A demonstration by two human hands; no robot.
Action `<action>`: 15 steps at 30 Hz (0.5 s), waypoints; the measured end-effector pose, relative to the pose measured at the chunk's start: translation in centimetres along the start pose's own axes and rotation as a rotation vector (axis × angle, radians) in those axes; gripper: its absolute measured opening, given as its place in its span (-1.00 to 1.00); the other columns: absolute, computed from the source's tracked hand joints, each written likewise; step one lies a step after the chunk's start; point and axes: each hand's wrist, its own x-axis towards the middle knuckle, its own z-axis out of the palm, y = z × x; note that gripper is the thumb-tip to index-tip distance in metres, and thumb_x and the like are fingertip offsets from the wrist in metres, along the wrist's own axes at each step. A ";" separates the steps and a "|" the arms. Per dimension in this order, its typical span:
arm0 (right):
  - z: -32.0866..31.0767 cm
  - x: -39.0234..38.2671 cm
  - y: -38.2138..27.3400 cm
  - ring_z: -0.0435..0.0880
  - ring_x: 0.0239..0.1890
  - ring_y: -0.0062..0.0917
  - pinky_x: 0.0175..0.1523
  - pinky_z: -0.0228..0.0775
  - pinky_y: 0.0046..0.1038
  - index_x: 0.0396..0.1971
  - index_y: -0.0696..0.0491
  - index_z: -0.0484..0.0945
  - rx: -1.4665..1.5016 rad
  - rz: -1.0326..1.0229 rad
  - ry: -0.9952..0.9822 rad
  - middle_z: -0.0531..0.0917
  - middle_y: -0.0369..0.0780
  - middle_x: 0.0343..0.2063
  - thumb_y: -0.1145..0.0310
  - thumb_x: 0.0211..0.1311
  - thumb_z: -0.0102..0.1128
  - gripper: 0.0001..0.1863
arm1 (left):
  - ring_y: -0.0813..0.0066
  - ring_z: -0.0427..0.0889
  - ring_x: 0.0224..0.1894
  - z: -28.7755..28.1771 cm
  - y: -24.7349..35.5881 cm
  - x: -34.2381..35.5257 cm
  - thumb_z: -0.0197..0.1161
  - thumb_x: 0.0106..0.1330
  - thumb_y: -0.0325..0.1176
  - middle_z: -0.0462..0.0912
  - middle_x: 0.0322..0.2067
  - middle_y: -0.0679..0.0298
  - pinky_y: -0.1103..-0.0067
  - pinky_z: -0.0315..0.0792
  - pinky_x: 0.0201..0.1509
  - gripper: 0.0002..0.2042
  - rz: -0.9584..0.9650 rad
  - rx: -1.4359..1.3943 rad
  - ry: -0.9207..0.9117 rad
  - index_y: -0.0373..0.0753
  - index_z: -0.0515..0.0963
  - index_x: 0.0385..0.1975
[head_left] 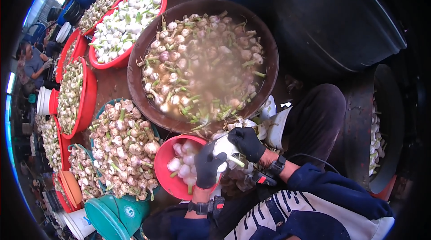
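Observation:
Between my two black-gloved hands is a white garlic bulb with a green-tipped stem pointing down to the right. My left hand is closed on it from the left, thumb toward the stem. My right hand is a closed fist against the bulb's right side; whatever its fingers pinch is hidden. Just left of my left hand stands a red bowl with several clean white bulbs. Loose garlic peels lie in a heap beyond and under my hands.
A wide brown tub of garlic in murky water stands ahead. Unpeeled garlic fills a basin at left, beside a green bucket. Red tubs line the left side, where a person sits. A large dark barrel stands at right.

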 end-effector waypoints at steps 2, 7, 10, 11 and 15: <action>-0.2 0.5 1.5 0.41 -0.58 -0.68 -0.43 0.32 -0.54 -0.48 0.18 0.55 0.207 0.122 0.113 0.52 -0.25 -0.64 0.41 0.05 0.16 -0.86 | 0.41 0.57 -0.22 0.1 0.4 -0.4 0.19 0.05 -0.49 0.56 -0.23 0.12 0.60 0.46 -0.18 -0.56 -0.024 -0.163 -0.015 -0.41 0.41 -0.01; -6.4 2.9 3.8 0.54 -0.57 -0.24 -0.39 0.38 -0.33 -0.56 0.20 0.50 -0.128 -0.011 0.517 0.57 -0.05 -0.60 0.39 0.03 0.16 -0.83 | 0.13 0.61 -0.28 -2.4 1.9 -0.9 0.12 0.06 -0.33 0.54 -0.25 0.07 0.52 0.54 -0.32 -0.50 -0.077 -0.560 0.032 -0.36 0.33 0.04; -4.5 1.5 2.7 0.57 -0.28 -0.13 -0.17 0.38 -0.21 -0.32 0.15 0.49 -0.619 0.024 0.191 0.58 0.00 -0.34 0.12 0.06 0.15 -0.63 | 0.07 0.61 -0.24 -2.7 5.1 -0.1 0.10 0.02 -0.27 0.54 -0.27 0.11 0.36 0.53 -0.20 -0.55 -0.075 -0.494 0.053 -0.35 0.37 -0.07; -3.1 0.8 3.4 0.55 -0.19 -0.13 -0.07 0.37 -0.19 -0.24 0.12 0.49 -0.711 0.046 0.119 0.56 0.00 -0.22 0.05 0.05 0.14 -0.56 | 0.07 0.61 -0.24 -2.1 6.2 0.1 0.10 0.02 -0.27 0.54 -0.27 0.11 0.36 0.53 -0.20 -0.55 -0.073 -0.487 0.050 -0.35 0.37 -0.07; 2.4 -2.4 6.9 0.52 -0.06 -0.14 0.08 0.25 0.01 -0.09 0.02 0.51 -1.162 -0.038 -0.170 0.54 -0.11 -0.11 0.04 0.09 0.08 -0.54 | 0.10 0.60 -0.26 0.8 6.7 1.9 0.08 0.03 -0.21 0.54 -0.27 0.11 0.36 0.51 -0.15 -0.54 0.026 -0.410 0.200 -0.37 0.38 -0.09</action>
